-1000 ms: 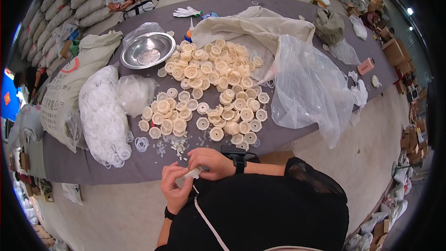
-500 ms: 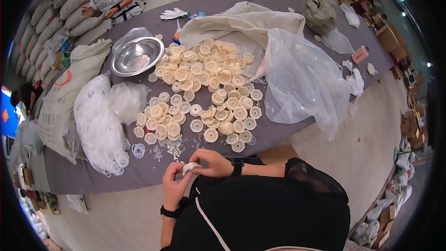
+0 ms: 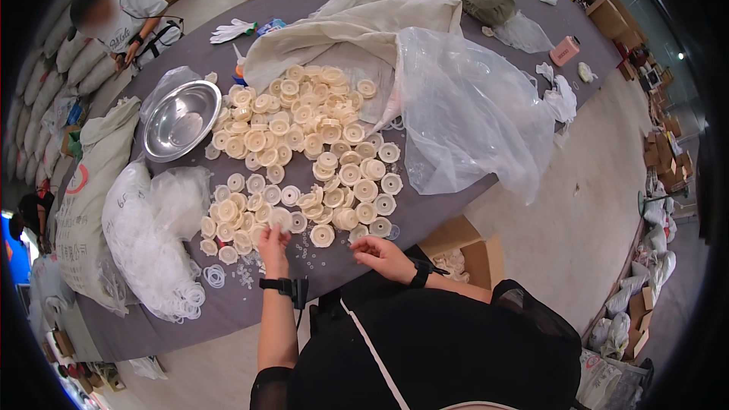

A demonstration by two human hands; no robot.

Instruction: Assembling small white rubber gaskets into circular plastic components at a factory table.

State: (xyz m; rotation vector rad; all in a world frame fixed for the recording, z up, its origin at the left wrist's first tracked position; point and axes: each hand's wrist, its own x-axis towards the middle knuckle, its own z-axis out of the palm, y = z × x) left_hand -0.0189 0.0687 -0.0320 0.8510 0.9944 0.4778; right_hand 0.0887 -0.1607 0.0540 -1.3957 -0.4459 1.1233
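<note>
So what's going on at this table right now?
A person sits at a grey table before a spread of cream plastic caps. The left hand reaches a cap at the pile's near edge; the right hand rests by small clear rings. A steel bowl sits left.

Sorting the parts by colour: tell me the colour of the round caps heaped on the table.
Cream to pale yellow round caps, seen in the head view.
</note>
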